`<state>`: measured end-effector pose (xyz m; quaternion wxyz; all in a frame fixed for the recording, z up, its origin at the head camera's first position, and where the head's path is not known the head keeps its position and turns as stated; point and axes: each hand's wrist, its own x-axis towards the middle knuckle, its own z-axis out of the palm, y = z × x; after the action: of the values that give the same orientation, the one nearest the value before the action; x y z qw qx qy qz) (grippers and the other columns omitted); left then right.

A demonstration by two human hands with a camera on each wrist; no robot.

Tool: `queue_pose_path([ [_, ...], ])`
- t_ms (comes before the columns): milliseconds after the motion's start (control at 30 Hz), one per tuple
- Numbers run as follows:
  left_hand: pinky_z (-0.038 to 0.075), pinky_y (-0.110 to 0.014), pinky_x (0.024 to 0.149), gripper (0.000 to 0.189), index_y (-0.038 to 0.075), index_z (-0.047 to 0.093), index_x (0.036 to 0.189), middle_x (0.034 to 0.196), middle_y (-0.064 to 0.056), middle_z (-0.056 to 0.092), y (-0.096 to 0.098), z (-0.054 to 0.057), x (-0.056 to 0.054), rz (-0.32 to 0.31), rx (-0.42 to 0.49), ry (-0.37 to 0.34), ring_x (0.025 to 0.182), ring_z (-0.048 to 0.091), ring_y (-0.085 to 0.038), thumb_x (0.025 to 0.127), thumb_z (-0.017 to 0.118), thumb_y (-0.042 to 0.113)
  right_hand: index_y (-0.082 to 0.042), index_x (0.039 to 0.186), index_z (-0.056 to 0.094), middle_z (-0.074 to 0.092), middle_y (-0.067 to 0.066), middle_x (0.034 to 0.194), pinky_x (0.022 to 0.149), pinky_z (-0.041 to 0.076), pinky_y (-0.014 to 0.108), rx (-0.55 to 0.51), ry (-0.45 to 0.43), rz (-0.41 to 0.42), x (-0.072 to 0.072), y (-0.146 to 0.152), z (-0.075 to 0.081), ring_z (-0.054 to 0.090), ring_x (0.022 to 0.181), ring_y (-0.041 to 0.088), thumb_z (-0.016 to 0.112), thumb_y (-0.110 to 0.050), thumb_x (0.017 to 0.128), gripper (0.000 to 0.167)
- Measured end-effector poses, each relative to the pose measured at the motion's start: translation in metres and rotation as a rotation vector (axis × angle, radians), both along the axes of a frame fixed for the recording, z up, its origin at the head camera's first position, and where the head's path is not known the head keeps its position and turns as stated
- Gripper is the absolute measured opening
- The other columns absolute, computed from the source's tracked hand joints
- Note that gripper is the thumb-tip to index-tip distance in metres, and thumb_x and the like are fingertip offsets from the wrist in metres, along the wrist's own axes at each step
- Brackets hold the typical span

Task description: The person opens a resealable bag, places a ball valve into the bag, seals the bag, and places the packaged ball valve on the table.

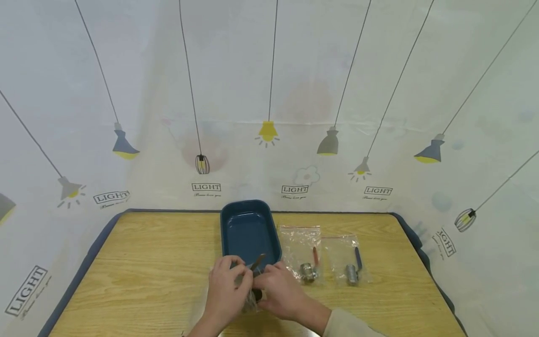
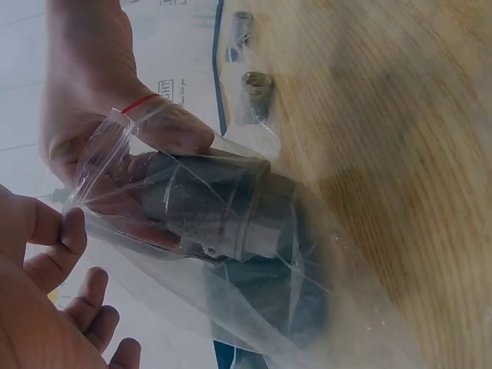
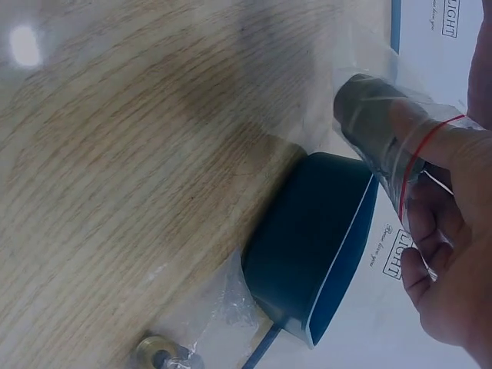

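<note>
Both hands meet over a clear zip bag (image 2: 354, 300) with a grey metal ball valve (image 2: 207, 196) in it, near the front of the blue tray (image 1: 225, 229). My right hand (image 1: 280, 290) reaches into the bag's mouth and grips the valve; the red zip line crosses its thumb in the right wrist view. My left hand (image 1: 229, 285) pinches the bag's edge beside the zip, its other fingers loosely bent in the left wrist view. A brownish lever handle (image 1: 258, 261) juts up between the hands. Fingers partly cover the valve in the head view.
Right of the tray, two more clear zip bags lie on the wooden table (image 1: 147, 271). One holds a ball valve with a red handle (image 1: 316, 256), the other one with a blue handle (image 1: 358, 258). A lamp-patterned wall covering (image 1: 252, 70) stands behind the table.
</note>
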<state>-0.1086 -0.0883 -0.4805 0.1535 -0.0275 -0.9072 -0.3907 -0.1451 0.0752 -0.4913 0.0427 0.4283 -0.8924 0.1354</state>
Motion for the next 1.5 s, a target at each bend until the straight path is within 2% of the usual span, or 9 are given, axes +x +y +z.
queue_pose_path([
  [267, 0.04, -0.056, 0.09, 0.024, 0.022, 0.071, 0.071, 0.102, 0.002, 0.061, -0.001, 0.003, 0.002, -0.002, 0.028, -0.029, 0.109, 0.052, -0.023, 0.092, 0.062, 0.015, -0.032, 0.092, 0.072, 0.07, -0.022, 0.093, 0.075, 0.042, 0.021, 0.09, 0.028, 0.045, -0.001, -0.001, -0.002, 0.054, 0.078, 0.001, 0.086, -0.029, 0.069, 0.028],
  [433, 0.04, -0.054, 0.089, 0.028, 0.026, 0.068, 0.067, 0.102, 0.001, 0.061, 0.0, 0.002, 0.004, -0.008, 0.041, -0.012, 0.108, 0.051, -0.022, 0.092, 0.062, 0.014, -0.031, 0.09, 0.071, 0.071, -0.019, 0.095, 0.073, 0.041, 0.021, 0.103, 0.108, 0.055, -0.001, 0.0, -0.005, 0.056, 0.083, 0.003, 0.085, -0.029, 0.07, 0.025],
  [600, 0.039, -0.051, 0.091, 0.028, 0.026, 0.067, 0.066, 0.101, 0.002, 0.061, 0.001, -0.001, 0.003, -0.002, 0.073, -0.006, 0.106, 0.051, -0.02, 0.091, 0.062, 0.014, -0.029, 0.095, 0.071, 0.072, -0.016, 0.097, 0.073, 0.041, 0.022, 0.121, 0.159, 0.085, -0.002, 0.003, -0.005, 0.057, 0.084, 0.006, 0.082, -0.035, 0.073, 0.026],
  [800, 0.039, -0.053, 0.093, 0.033, 0.025, 0.062, 0.061, 0.101, 0.0, 0.061, 0.0, 0.002, 0.002, 0.01, 0.122, 0.024, 0.105, 0.052, -0.024, 0.092, 0.06, 0.013, -0.033, 0.109, 0.071, 0.071, -0.019, 0.104, 0.076, 0.04, 0.024, 0.129, 0.049, 0.031, -0.002, 0.012, 0.01, 0.058, 0.091, 0.007, 0.076, -0.027, 0.08, 0.03],
  [967, 0.037, -0.052, 0.096, 0.032, 0.022, 0.063, 0.061, 0.101, 0.001, 0.06, 0.0, 0.002, 0.001, 0.027, 0.161, 0.024, 0.106, 0.051, -0.023, 0.09, 0.062, 0.011, -0.03, 0.11, 0.073, 0.072, -0.017, 0.103, 0.082, 0.043, 0.029, 0.1, 0.008, 0.005, -0.001, 0.018, 0.019, 0.06, 0.096, 0.009, 0.072, -0.025, 0.086, 0.025],
  [1100, 0.039, -0.047, 0.091, 0.03, 0.022, 0.064, 0.062, 0.101, 0.002, 0.06, 0.0, 0.002, -0.001, 0.039, 0.171, 0.021, 0.103, 0.051, -0.021, 0.089, 0.064, 0.011, -0.028, 0.104, 0.074, 0.072, -0.014, 0.099, 0.084, 0.048, 0.033, 0.012, 0.018, -0.018, 0.001, 0.022, 0.024, 0.062, 0.094, 0.009, 0.071, -0.027, 0.088, 0.017],
  [1267, 0.046, -0.037, 0.082, 0.028, 0.022, 0.066, 0.064, 0.101, -0.002, 0.061, -0.003, 0.003, -0.003, 0.047, 0.144, 0.024, 0.101, 0.05, -0.021, 0.089, 0.063, 0.011, -0.025, 0.097, 0.074, 0.071, -0.013, 0.089, 0.077, 0.05, 0.029, -0.128, 0.054, -0.084, 0.004, 0.025, 0.024, 0.061, 0.083, 0.005, 0.069, -0.038, 0.088, 0.016],
  [1400, 0.053, -0.029, 0.071, 0.027, 0.022, 0.066, 0.065, 0.104, -0.005, 0.061, -0.005, 0.004, -0.003, 0.053, 0.158, -0.004, 0.104, 0.05, -0.022, 0.09, 0.062, 0.013, -0.027, 0.094, 0.074, 0.067, -0.015, 0.078, 0.069, 0.046, 0.023, -0.137, 0.066, -0.111, 0.008, 0.024, 0.021, 0.056, 0.074, 0.001, 0.07, -0.046, 0.085, 0.022],
  [1500, 0.05, -0.037, 0.082, 0.027, 0.022, 0.066, 0.064, 0.103, -0.005, 0.062, -0.006, 0.004, -0.004, 0.053, 0.141, -0.001, 0.105, 0.051, -0.024, 0.09, 0.063, 0.014, -0.028, 0.095, 0.073, 0.066, -0.014, 0.077, 0.067, 0.044, 0.021, -0.115, 0.04, -0.118, 0.011, 0.022, 0.019, 0.054, 0.071, 0.0, 0.071, -0.048, 0.083, 0.024],
])
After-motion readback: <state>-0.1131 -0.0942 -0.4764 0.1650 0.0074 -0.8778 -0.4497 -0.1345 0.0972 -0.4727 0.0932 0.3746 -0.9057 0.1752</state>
